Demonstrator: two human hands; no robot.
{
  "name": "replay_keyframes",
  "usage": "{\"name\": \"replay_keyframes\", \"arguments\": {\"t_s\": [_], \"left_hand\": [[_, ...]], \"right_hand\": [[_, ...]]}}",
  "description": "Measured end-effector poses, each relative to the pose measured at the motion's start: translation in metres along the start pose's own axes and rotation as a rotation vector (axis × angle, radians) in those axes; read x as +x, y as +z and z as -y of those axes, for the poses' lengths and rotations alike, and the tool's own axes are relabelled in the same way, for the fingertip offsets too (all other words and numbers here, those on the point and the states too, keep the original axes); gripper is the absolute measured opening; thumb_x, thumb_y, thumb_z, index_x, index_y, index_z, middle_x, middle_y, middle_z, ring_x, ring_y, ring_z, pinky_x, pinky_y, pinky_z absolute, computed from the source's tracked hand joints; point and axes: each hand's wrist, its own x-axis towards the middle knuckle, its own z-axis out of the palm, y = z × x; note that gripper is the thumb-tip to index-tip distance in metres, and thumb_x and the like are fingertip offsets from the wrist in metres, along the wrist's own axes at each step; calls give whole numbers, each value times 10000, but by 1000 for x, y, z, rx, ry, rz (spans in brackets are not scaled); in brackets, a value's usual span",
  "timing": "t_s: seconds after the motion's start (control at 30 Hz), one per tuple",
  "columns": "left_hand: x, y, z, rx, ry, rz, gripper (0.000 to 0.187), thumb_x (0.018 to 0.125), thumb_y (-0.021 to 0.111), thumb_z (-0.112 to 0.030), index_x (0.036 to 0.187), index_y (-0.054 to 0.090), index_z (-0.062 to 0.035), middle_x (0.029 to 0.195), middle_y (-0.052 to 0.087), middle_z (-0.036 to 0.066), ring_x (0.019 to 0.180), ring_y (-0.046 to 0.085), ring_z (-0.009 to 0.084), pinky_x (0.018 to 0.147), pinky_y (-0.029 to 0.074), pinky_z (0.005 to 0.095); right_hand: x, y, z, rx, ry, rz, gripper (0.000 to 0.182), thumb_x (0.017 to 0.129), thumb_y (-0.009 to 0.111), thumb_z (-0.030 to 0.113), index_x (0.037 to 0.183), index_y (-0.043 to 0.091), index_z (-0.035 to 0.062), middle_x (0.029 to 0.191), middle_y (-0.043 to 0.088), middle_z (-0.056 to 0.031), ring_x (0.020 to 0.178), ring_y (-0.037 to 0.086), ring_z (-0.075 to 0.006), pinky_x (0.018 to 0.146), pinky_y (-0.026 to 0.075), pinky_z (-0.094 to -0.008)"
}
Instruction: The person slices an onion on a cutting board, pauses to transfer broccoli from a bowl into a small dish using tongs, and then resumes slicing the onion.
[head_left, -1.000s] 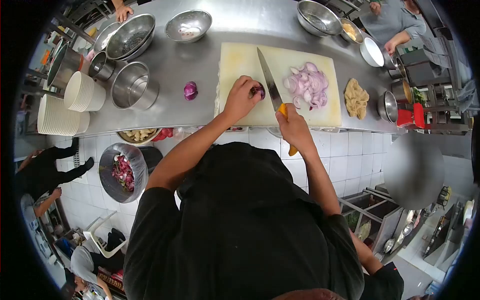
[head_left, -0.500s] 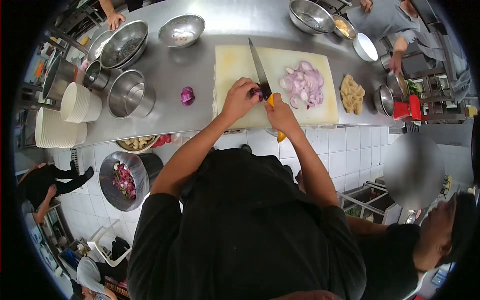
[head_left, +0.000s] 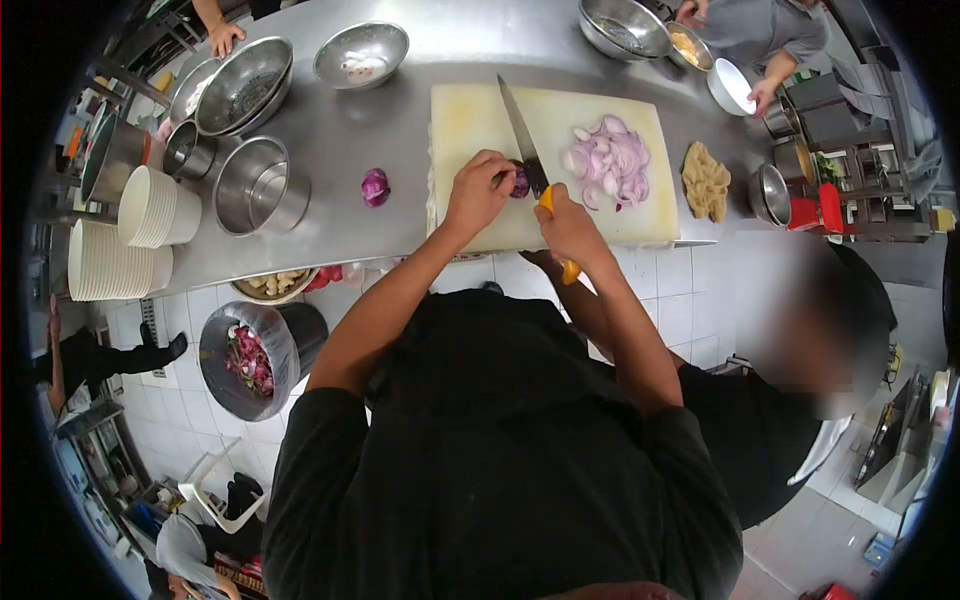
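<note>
On the white cutting board [head_left: 465, 125], my left hand [head_left: 478, 195] has its fingers curled on a dark red onion piece [head_left: 521, 181]. My right hand [head_left: 572, 228] is closed round the yellow handle of a large kitchen knife [head_left: 519, 128]. Its blade points away from me and lies just right of the onion piece; whether it touches is hard to tell. Sliced red onion [head_left: 610, 165] forms a pile on the board's right half. A peeled red onion [head_left: 375, 188] rests on the steel table, left of the board.
A crumpled tan cloth [head_left: 706, 182] lies right of the board. Metal bowls [head_left: 362, 55], a steel pot [head_left: 262, 187] and stacked white tubs [head_left: 160, 205] stand at left. A lined bin [head_left: 248, 360] holds onion scraps. At right, a co-worker [head_left: 745, 430] leans close beside my right arm.
The co-worker at right has moved in closer, an arm now behind my right forearm. Another person across the table now touches the white bowl. My knife and hands have shifted only slightly.
</note>
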Motion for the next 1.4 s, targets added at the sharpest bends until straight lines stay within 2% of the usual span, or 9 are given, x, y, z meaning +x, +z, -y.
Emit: {"name": "replay_keyframes", "arguments": {"t_s": [0.13, 0.27, 0.4, 0.63, 0.9, 1.1, 1.23, 1.33, 1.4], "left_hand": [[-2, 0, 0, -69, -52, -9, 146, 854, 690, -68, 974, 710, 13, 1011, 675, 113, 833, 680, 257, 737, 550, 319], [-4, 3, 4, -53, -22, -31, 143, 848, 683, -73, 962, 715, 9, 1000, 676, 115, 781, 669, 267, 718, 547, 328], [0, 2, 1, -59, -11, -34, 142, 850, 674, -82, 953, 714, 8, 999, 676, 120, 752, 665, 278, 717, 547, 342], [-1, 4, 3, -66, -25, -19, 140, 848, 682, -85, 947, 716, 9, 1001, 681, 120, 753, 668, 260, 711, 547, 332], [-1, 4, 8, -16, 24, -32, 147, 857, 690, -77, 963, 717, 21, 1004, 687, 122, 807, 681, 259, 716, 554, 321], [-1, 6, 10, -55, 30, -50, 148, 848, 688, -71, 960, 712, 23, 999, 684, 122, 834, 681, 261, 722, 558, 326], [-3, 5, 10, -74, 36, -60, 145, 841, 693, -74, 950, 709, 21, 988, 680, 123, 813, 677, 269, 707, 560, 335], [-2, 5, 11, -77, 45, -56, 127, 845, 686, -69, 942, 710, 8, 978, 674, 123, 792, 674, 274, 685, 562, 343], [-3, 6, 13, -78, 30, -49, 125, 846, 684, -68, 944, 711, 6, 983, 671, 122, 790, 673, 273, 690, 561, 339]], "right_hand": [[-21, -30, 25, -27, 106, 76, 303, 973, 541, 217, 1054, 396, -36, 712, 629, -255, 478, 629, -305, 425, 499, -414], [20, 46, -39, -264, -305, -307, 291, 958, 528, 183, 1086, 403, -47, 764, 648, -297, 549, 664, -386, 527, 537, -470], [-2, -10, 11, 36, 21, 42, 282, 960, 511, 164, 1074, 396, -68, 782, 653, -308, 510, 658, -356, 514, 542, -450], [15, 36, -22, -196, -122, -173, 267, 942, 519, 153, 1065, 402, -53, 773, 655, -303, 525, 666, -343, 541, 552, -451], [-18, -28, 33, -55, 79, 77, 299, 959, 524, 182, 1094, 383, -44, 755, 647, -268, 478, 642, -323, 484, 530, -434], [9, 25, -5, -41, 40, -43, 301, 929, 504, 158, 1124, 411, -52, 841, 647, -356, 823, 653, -514, 805, 512, -560], [16, 3, -20, -207, -109, -51, 336, 942, 531, 177, 1137, 379, -50, 713, 643, -278, 504, 655, -350, 497, 540, -454], [-19, -25, 39, -44, 120, 94, 358, 933, 551, 186, 1134, 378, -55, 746, 648, -286, 498, 651, -350, 485, 537, -455], [6, 16, -8, -194, -36, -69, 353, 941, 546, 189, 1131, 380, -57, 757, 646, -276, 484, 644, -335, 466, 528, -449]]}}
